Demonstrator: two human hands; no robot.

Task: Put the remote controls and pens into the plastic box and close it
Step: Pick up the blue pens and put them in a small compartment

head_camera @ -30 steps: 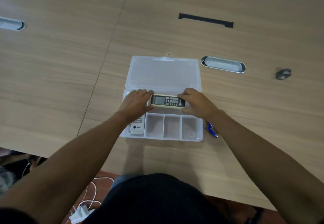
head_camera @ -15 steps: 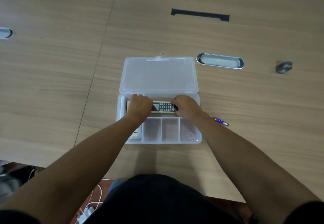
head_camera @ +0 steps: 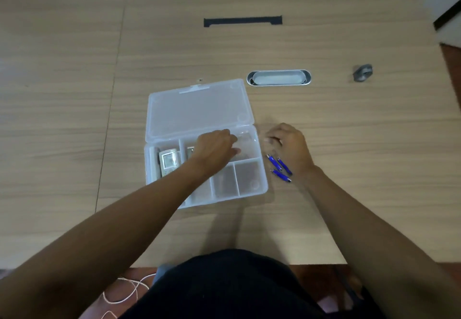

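Observation:
The clear plastic box (head_camera: 252, 184) sits open on the wooden table, its lid (head_camera: 199, 109) laid flat behind it. A white remote control (head_camera: 169, 161) lies in the left compartment. In the long rear compartment lies a second remote control (head_camera: 190, 150); only its left end shows. My left hand (head_camera: 215, 150) lies over the rest of it, fingers curved down, and the grip is hidden. On the table just right of the box my right hand (head_camera: 287, 144) holds nothing, fingers loosely apart. Three blue pens (head_camera: 279, 166) lie beside its wrist.
An oval metal cable port (head_camera: 278, 77) is set into the table behind the box's right side. A black strip (head_camera: 243, 21) lies farther back and a small grey object (head_camera: 363, 72) at the far right. A white cable (head_camera: 124, 291) lies on the floor below the table's front edge.
The second remote went down into the long compartment. My right hand let go and moved right onto the table by the pens. My left hand slid right along the remote.

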